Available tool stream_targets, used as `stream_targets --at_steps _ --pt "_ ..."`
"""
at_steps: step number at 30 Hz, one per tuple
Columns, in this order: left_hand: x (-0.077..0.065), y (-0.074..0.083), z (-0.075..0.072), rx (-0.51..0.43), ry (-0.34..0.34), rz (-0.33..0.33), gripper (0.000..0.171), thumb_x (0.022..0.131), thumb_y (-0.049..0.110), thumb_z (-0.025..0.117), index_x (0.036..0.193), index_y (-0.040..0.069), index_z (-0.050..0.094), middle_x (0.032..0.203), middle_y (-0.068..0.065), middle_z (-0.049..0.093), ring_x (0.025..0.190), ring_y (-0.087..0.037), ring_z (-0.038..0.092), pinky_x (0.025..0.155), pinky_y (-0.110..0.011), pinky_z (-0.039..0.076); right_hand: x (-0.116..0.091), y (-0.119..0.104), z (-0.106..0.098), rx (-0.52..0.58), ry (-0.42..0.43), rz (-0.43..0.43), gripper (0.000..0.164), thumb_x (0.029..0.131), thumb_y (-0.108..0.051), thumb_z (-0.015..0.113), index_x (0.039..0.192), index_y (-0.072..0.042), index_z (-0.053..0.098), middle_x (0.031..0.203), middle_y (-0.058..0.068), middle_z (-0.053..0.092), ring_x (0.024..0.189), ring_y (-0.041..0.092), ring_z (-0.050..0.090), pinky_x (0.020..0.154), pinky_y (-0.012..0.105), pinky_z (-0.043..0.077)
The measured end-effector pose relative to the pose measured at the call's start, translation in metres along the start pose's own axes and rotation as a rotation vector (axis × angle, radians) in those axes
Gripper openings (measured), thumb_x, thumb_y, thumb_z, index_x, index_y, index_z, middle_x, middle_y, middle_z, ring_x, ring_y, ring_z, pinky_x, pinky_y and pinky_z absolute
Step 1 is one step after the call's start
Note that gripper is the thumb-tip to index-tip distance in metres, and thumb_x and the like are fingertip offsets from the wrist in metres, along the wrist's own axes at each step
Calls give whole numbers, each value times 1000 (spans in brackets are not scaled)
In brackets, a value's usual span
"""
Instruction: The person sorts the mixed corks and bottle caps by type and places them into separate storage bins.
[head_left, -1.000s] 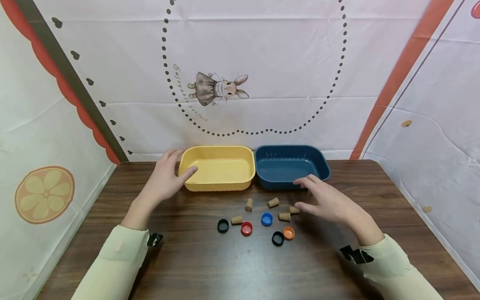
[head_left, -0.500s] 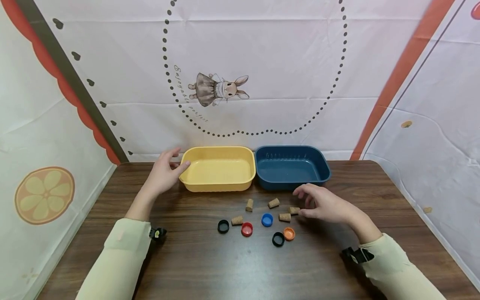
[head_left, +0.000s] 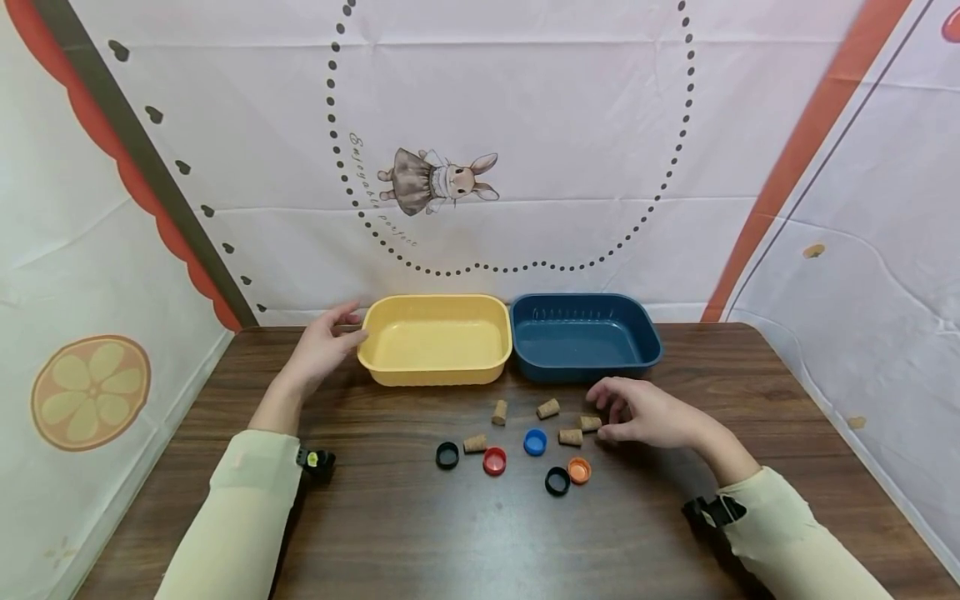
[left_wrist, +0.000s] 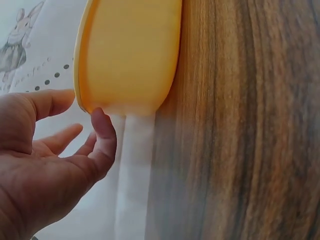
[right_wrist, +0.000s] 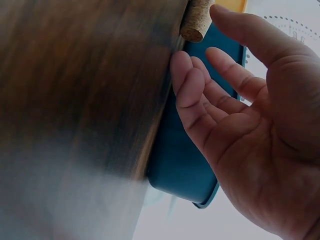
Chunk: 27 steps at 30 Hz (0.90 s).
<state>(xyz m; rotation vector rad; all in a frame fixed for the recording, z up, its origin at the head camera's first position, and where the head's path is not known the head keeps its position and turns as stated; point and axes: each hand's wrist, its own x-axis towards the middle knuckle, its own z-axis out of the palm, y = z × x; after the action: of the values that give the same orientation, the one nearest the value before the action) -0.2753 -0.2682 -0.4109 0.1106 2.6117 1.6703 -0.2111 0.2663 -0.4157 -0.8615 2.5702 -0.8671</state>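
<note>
Beside the left end of the yellow bin (head_left: 435,342) is my left hand (head_left: 318,348), its fingers loosely bent with nothing in them. In the left wrist view its fingertips are close to the bin's end wall (left_wrist: 127,60); whether they touch is unclear. My right hand (head_left: 656,417) is low over the table in front of the blue bin (head_left: 585,337), fingers loosely curled around nothing. Its thumb tip is right by a cork (head_left: 590,423), the nearest of several; another cork (head_left: 570,437) lies just left. The right wrist view shows that cork (right_wrist: 196,22) beside the thumb, not gripped.
More corks lie left, including one cork (head_left: 499,412) near the yellow bin. Among them are bottle caps: a blue cap (head_left: 535,442), a red cap (head_left: 494,461), an orange cap (head_left: 579,470) and two black caps, one black cap (head_left: 447,455) leftmost. A printed cloth (head_left: 570,150) hangs behind.
My left hand has drawn back leftward, its thumb no longer over the yellow bin. My right hand has come down from the blue bin's front edge, its fingers curling more. Corks and caps stay put.
</note>
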Motion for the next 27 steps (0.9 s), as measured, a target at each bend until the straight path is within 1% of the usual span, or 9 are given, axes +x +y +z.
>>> stream_targets --at_steps 5,10,16,22,27 --pt "1 -5 -1 -127 -33 -25 68 107 7 60 168 5 29 153 -25 41 118 -29 54 87 -31 57 2 2 1 19 -20 -6 41 96 -24 82 130 -8 64 110 3 67 91 16 65 76 32 57" --pt "5 -12 -2 -225 -52 -45 68 105 2 57 167 5 30 155 -24 39 116 -25 55 83 -24 57 4 2 2 25 -34 -1 40 95 -24 82 128 -9 65 107 2 66 90 18 65 76 32 57" --pt "8 -16 -2 -293 -69 -58 68 104 -3 56 167 6 32 155 -23 38 114 -22 55 81 -24 56 5 0 3 17 -48 7 38 95 -23 81 127 -9 66 103 1 66 87 18 64 74 31 56" --pt "7 -16 -2 -312 -89 -62 68 104 -3 55 167 6 31 152 -21 38 112 -20 54 82 -26 56 5 0 4 9 -55 5 36 96 -22 81 127 -10 67 102 0 66 87 17 63 73 31 56" --pt "7 -17 -1 -327 -95 -67 68 103 -3 55 166 7 34 149 -20 39 112 -19 54 83 -27 57 6 1 5 11 -60 -1 34 96 -20 81 126 -12 67 103 -2 66 88 17 63 74 31 56"
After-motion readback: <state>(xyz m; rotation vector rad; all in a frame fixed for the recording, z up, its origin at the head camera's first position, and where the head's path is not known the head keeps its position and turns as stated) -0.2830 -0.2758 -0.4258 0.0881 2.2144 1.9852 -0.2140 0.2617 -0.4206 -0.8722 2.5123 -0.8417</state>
